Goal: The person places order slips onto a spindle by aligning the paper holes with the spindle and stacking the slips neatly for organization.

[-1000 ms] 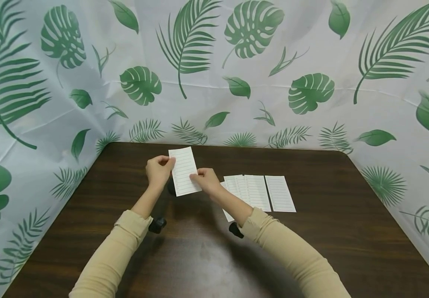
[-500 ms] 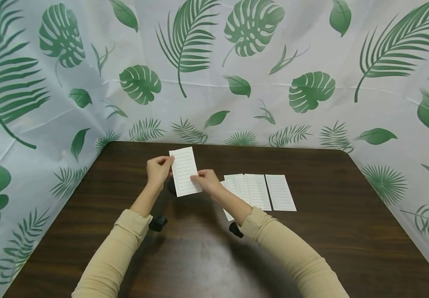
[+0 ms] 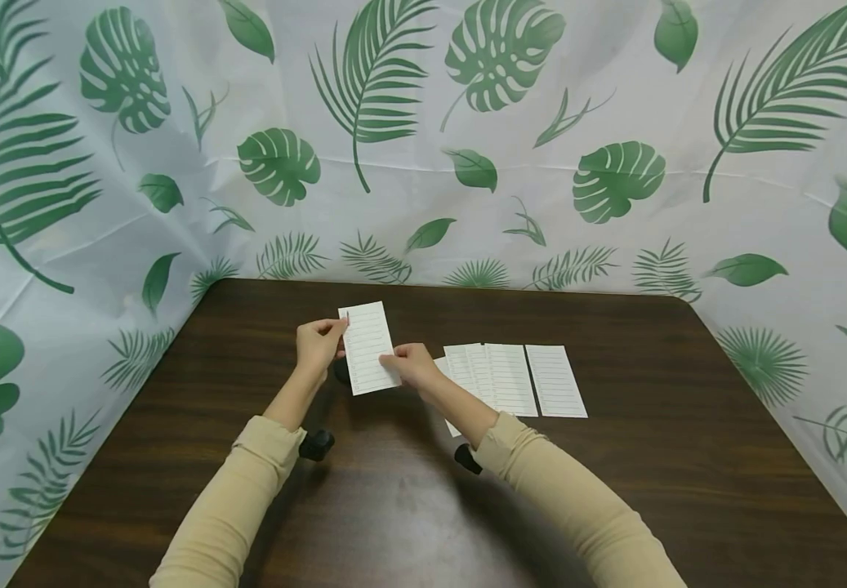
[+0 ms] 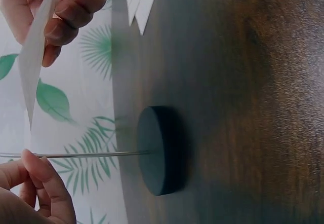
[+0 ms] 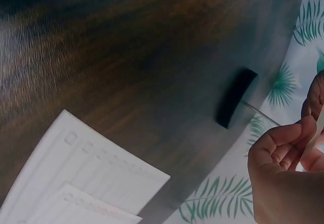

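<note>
In the head view both hands hold a white lined paper slip (image 3: 372, 363). My left hand (image 3: 316, 349) pinches its upper left edge. My right hand (image 3: 414, 363) grips the lower right edge, thumb on the printed face. A short dark line shows on the slip beside the left fingertips. Beneath them stands a spike holder with a round black base (image 4: 164, 150) and a thin upright metal rod (image 4: 101, 154). In the left wrist view, the left thumb and fingers meet at the rod where the slip's edge reaches it. Whether the rod pierces the paper is unclear.
On the dark wood table (image 3: 658, 457), several more lined slips (image 3: 511, 380) lie to the right, some overlapping, partly behind the right forearm. A leaf-patterned curtain (image 3: 423, 122) hangs along the table's back and sides.
Both hands and the slip have moved slightly down and to the right. The short dark line near the slip's upper left corner now shows. The slips on the table have stayed put.
</note>
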Demonstrator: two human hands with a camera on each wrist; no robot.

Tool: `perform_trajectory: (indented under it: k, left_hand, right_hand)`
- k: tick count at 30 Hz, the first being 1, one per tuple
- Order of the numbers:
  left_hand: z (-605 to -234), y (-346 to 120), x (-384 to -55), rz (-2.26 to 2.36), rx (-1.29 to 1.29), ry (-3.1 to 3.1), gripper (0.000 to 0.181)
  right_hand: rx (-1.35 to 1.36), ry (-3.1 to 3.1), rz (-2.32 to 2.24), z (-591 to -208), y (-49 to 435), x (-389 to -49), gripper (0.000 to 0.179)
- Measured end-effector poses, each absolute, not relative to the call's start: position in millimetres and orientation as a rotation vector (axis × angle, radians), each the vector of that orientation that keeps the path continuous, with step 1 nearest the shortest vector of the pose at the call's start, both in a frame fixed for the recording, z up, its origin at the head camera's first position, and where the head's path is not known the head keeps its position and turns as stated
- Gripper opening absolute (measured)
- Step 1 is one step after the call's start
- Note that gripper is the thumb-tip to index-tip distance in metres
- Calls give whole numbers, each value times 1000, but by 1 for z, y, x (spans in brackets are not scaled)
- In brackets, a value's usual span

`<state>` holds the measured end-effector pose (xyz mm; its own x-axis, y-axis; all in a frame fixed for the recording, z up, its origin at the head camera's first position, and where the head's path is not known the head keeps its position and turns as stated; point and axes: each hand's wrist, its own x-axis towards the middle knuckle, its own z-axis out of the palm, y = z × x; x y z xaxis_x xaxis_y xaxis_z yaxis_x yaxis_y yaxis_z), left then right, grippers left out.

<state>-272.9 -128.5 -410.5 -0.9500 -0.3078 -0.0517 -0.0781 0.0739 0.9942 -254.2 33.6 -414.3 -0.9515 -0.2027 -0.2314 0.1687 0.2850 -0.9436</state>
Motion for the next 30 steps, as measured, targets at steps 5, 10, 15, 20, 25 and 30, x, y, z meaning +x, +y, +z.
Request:
perform_trajectory:
  k: [5,10,15,20,25,30]
  left_hand:
    - [-418,-131,-275,-1982,451,-2200,27]
    - [-423,-137,-278,-2040,497,-2200,26]
    - [-426,-143,-279,-1979,520,-2285,25]
    - [-431,-143,-279,-1853,515,-2418,25]
    - [-436,-141,-281,-1675,508,-2585,24]
    - [-444,-141,-284,-1502,489,-2711,19]
  right_hand:
    - [13,2209,-1663,-423,34,-254,27]
    - [-45,2168,-1727,-469,43,-278,21]
    - [-42,2064,-1700,-506,50,-297,23]
    - [28,2121,-1552,-437,49,-249,22]
    - [-127,2190,-1437,-423,55,-235,21]
    - [-223,2221,-1366,-446,58,-247,20]
